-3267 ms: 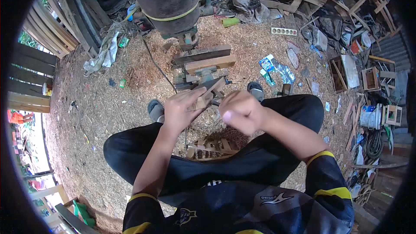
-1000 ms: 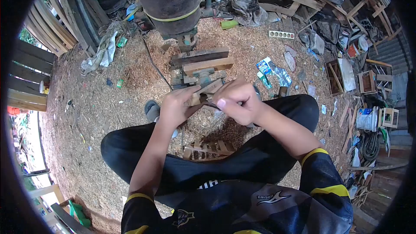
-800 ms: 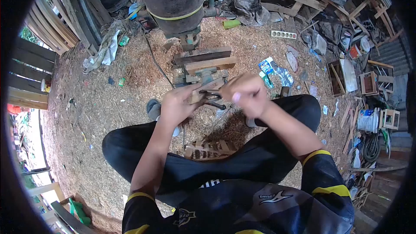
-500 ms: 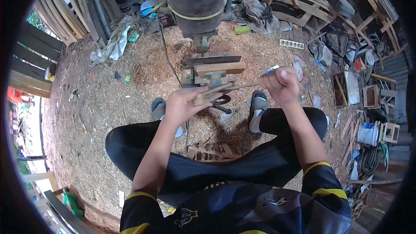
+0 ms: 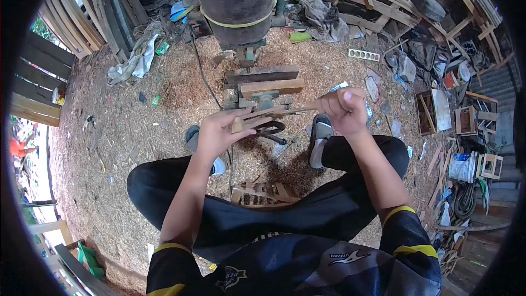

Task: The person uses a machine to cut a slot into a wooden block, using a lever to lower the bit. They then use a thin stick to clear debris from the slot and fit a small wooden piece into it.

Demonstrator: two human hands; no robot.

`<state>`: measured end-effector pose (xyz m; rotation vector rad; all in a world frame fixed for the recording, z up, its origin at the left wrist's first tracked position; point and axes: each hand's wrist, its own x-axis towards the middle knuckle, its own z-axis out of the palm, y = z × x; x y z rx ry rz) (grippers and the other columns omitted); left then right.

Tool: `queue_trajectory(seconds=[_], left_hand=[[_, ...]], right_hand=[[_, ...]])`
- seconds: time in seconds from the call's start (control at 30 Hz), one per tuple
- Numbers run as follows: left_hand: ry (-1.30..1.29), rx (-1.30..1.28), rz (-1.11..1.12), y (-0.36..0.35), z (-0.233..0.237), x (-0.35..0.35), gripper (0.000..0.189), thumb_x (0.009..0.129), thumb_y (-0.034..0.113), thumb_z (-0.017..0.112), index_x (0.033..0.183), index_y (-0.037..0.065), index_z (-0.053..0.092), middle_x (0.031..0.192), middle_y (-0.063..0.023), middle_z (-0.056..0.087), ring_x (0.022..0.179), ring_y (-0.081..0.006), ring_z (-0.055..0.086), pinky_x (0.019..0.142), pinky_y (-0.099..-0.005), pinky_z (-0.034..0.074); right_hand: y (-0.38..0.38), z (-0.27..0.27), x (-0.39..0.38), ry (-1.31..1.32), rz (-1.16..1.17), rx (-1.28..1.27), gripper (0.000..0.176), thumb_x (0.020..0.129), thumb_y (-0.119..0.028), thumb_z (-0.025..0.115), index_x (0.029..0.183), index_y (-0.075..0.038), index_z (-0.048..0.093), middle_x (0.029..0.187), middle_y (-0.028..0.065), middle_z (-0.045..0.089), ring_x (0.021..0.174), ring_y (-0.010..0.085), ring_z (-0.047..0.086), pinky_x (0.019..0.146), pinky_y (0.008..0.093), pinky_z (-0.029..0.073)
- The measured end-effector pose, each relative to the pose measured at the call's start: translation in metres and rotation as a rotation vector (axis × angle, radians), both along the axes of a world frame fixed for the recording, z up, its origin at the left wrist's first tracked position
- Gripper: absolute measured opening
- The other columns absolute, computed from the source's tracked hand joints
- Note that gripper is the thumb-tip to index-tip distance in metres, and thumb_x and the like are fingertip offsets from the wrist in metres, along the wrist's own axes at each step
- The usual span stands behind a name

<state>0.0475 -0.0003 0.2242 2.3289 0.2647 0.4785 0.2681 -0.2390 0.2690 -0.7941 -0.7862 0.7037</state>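
My left hand (image 5: 215, 131) is closed round a short piece of wood (image 5: 257, 122) with a slot between two prongs, thumb below and fingers above. To the right, my right hand (image 5: 346, 112) is curled, thumb up, round the end of a thin brown stick-like thing (image 5: 300, 111). Its far end reaches left to the slotted piece and overlaps it in this view; I cannot tell its exact kind. Just beyond both hands, a thick wooden block (image 5: 272, 87) lies on the machine's vise, with a darker board (image 5: 262, 74) behind it.
A large dark machine (image 5: 233, 0) with a bit above the block stands ahead. A black handwheel (image 5: 270, 128) sits below my hands. Wood scraps (image 5: 266, 193) lie between my legs. A cable (image 5: 201, 71) runs along the shaving-covered floor. A power strip (image 5: 364, 55) lies right.
The view has shifted slightly, so everything sits a little further left. Both hands keep their holds, and the stick-like thing stays against the slotted piece.
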Motion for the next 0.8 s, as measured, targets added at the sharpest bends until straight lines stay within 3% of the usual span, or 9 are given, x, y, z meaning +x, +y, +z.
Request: queue_trajectory(seconds=[0.07,0.2,0.3,0.43,0.57,0.6,0.8], left_hand=[[-0.013,0.013,-0.003,-0.001,0.001,0.003,0.053,0.073,0.03,0.095,0.119,0.009,0.078,0.108,-0.0132,0.079,0.095,-0.0275,0.078,0.087,-0.0351,0.059],[0.012,0.008,-0.009,-0.005,-0.004,0.007,0.053,0.073,0.028,0.095,0.12,0.008,0.078,0.108,-0.0132,0.079,0.095,-0.0263,0.078,0.087,-0.0343,0.059],[0.035,-0.018,0.004,-0.005,-0.005,0.009,0.053,0.073,0.027,0.095,0.12,0.009,0.078,0.109,-0.0132,0.079,0.095,-0.026,0.078,0.086,-0.034,0.059],[-0.004,0.001,-0.034,-0.001,0.0,0.01,0.054,0.072,0.027,0.095,0.12,0.009,0.078,0.108,-0.013,0.079,0.095,-0.0259,0.078,0.086,-0.0341,0.059],[-0.019,0.046,-0.073,0.006,-0.004,0.012,0.055,0.071,0.029,0.095,0.12,0.011,0.078,0.108,-0.0129,0.079,0.093,-0.0272,0.078,0.084,-0.0345,0.059],[-0.035,0.057,-0.085,0.006,-0.004,0.013,0.055,0.071,0.029,0.095,0.12,0.011,0.078,0.108,-0.0129,0.079,0.093,-0.0276,0.078,0.084,-0.0346,0.059],[-0.003,0.074,-0.077,-0.002,0.008,0.019,0.054,0.071,0.029,0.095,0.118,0.01,0.078,0.107,-0.0133,0.079,0.093,-0.0273,0.078,0.083,-0.0342,0.059]], right_hand=[[0.0,0.005,-0.007,-0.052,-0.051,0.005,0.053,0.096,-0.028,0.058,0.057,-0.008,0.029,0.052,0.0027,0.028,0.049,0.0173,0.028,0.054,0.0368,0.027],[0.016,0.012,-0.036,-0.156,0.096,0.043,0.05,0.096,-0.02,0.06,0.061,-0.004,0.029,0.055,0.0036,0.032,0.051,0.0175,0.03,0.053,0.0367,0.025],[0.023,0.02,-0.038,-0.352,0.079,-0.013,0.057,0.1,-0.029,0.055,0.055,-0.005,0.029,0.05,0.0063,0.032,0.045,0.022,0.028,0.052,0.0403,0.027],[0.005,-0.011,-0.012,-0.213,0.031,-0.067,0.047,0.097,-0.016,0.057,0.06,-0.001,0.033,0.054,0.0028,0.038,0.05,0.0172,0.033,0.052,0.0369,0.028],[-0.012,-0.01,0.0,-0.208,-0.043,-0.087,0.051,0.096,-0.021,0.057,0.056,-0.004,0.03,0.052,0.0041,0.037,0.048,0.0173,0.033,0.05,0.0373,0.029],[-0.012,0.0,0.003,-0.312,-0.098,-0.096,0.058,0.099,-0.031,0.054,0.052,-0.008,0.03,0.044,0.0049,0.03,0.04,0.0216,0.03,0.048,0.0387,0.031],[-0.009,0.017,-0.011,-0.256,-0.024,0.015,0.057,0.099,-0.03,0.055,0.053,-0.009,0.027,0.045,0.0046,0.03,0.041,0.0212,0.028,0.048,0.0396,0.028]])
